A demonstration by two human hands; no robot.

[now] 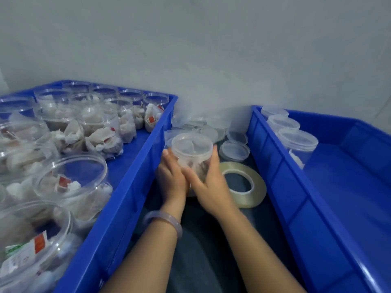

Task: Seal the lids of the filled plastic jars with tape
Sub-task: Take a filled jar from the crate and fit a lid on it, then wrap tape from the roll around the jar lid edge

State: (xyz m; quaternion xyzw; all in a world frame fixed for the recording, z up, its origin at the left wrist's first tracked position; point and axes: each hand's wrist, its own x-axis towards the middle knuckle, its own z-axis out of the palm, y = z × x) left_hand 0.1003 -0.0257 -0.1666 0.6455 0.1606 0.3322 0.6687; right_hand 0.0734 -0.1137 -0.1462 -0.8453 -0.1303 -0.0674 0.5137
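Squarely between both hands sits a clear round plastic jar (191, 150), upright, its translucent snap lid (192, 143) in place and pale sachets showing through the wall. The left hand (171, 179) wraps the jar's left side, thumb raised beside the lid's rim. The right hand (208, 187) clasps the opposite side, fingers reaching up the wall to just under the lid and thumb laid across the front. Both hands are closed round the jar. Whether its base rests on the dark grey tabletop (203, 250) is hidden by the palms.

Just to the right of the grip, touching or nearly touching the right hand, a wide roll of clear tape (257, 193) lies flat. Beyond the grip, a heap of loose translucent round lids (233, 152) lies against the grey wall. Left of the grip stands a blue plastic crate (135, 187) crowded with filled open jars (72, 176). Right of the grip, past the tape, a second blue plastic crate (330, 218) holds three lidded jars (298, 142) in a row along its near wall. A pale lilac bangle (163, 223) circles the left wrist.
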